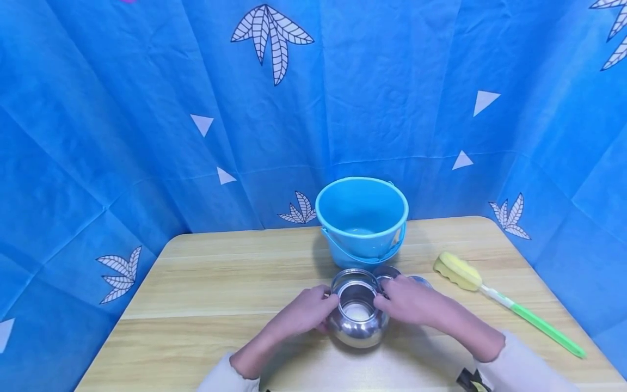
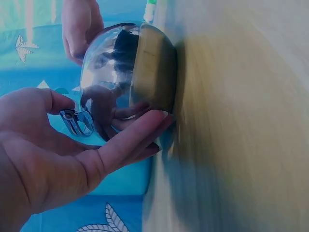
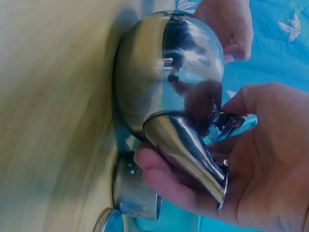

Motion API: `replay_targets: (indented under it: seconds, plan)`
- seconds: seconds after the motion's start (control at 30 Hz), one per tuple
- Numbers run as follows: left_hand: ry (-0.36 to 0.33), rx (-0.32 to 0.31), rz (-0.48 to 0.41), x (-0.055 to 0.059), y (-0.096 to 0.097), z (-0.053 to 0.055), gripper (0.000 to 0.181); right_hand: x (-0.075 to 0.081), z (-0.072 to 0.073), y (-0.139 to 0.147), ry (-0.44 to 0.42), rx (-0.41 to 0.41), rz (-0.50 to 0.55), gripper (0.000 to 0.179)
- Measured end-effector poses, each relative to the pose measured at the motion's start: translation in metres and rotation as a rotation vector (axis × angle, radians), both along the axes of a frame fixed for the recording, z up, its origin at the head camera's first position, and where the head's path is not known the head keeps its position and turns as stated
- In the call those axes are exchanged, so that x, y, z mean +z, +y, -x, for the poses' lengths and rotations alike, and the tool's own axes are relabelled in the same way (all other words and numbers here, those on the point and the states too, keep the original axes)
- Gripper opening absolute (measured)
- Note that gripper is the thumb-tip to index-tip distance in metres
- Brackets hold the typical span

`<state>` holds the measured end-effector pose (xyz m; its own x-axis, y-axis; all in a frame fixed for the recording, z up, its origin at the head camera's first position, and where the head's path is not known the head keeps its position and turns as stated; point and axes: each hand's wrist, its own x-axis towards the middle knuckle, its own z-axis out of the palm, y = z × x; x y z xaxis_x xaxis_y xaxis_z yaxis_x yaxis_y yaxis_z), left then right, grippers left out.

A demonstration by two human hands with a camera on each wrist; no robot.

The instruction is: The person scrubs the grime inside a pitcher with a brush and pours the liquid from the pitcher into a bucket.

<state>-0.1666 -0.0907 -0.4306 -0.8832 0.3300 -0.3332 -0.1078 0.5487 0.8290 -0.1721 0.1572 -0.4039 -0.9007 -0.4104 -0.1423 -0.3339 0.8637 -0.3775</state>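
A round stainless steel teapot [image 1: 360, 329] sits on the table, its mouth uncovered and its wire handle folded back. My left hand [image 1: 309, 309] holds its left side; in the left wrist view the thumb is at the handle hinge [image 2: 77, 122] and the fingers lie along the shiny belly. With my right hand [image 1: 409, 299] I grip the other side. The right wrist view shows those fingers curled under the spout [image 3: 186, 154] and the thumb by the hinge. Just behind the right hand stands a perforated metal strainer [image 3: 137, 188], partly hidden.
A light blue bucket [image 1: 362, 218] with its handle down stands right behind the teapot. The round metal lid [image 1: 420, 281] lies beside the strainer. To the right lies a yellow sponge brush [image 1: 462, 270] with a green handle. A blue curtain [image 1: 274, 120] borders the wooden table [image 1: 196, 294].
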Motion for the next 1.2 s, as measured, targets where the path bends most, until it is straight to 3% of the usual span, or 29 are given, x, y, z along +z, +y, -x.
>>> replay_targets:
  seconds: [0.13, 0.27, 0.63, 0.8, 0.93, 1.2]
  plan:
    - [-0.066, 0.020, -0.124, -0.001, 0.000, 0.001, 0.054, 0.001, 0.003, 0.002, -0.064, -0.004, 0.022, 0.025]
    - [-0.089, 0.025, -0.191, -0.002, 0.001, 0.001, 0.051, 0.001, 0.004, 0.004, -0.113, -0.016, 0.044, 0.023]
    - [-0.084, 0.068, -0.217, -0.002, 0.005, -0.005, 0.050, 0.007, -0.005, 0.004, -0.077, -0.022, 0.045, 0.026]
    - [-0.067, 0.098, -0.243, 0.015, 0.002, -0.008, 0.055, 0.025, -0.009, 0.005, -0.060, -0.022, 0.101, 0.024]
    - [-0.042, 0.092, -0.219, 0.030, 0.000, -0.007, 0.061, 0.038, -0.010, 0.007, -0.009, 0.006, 0.104, 0.024]
    - [-0.031, 0.076, -0.191, 0.049, -0.004, -0.003, 0.066, 0.056, -0.011, 0.005, -0.014, 0.017, 0.108, 0.022]
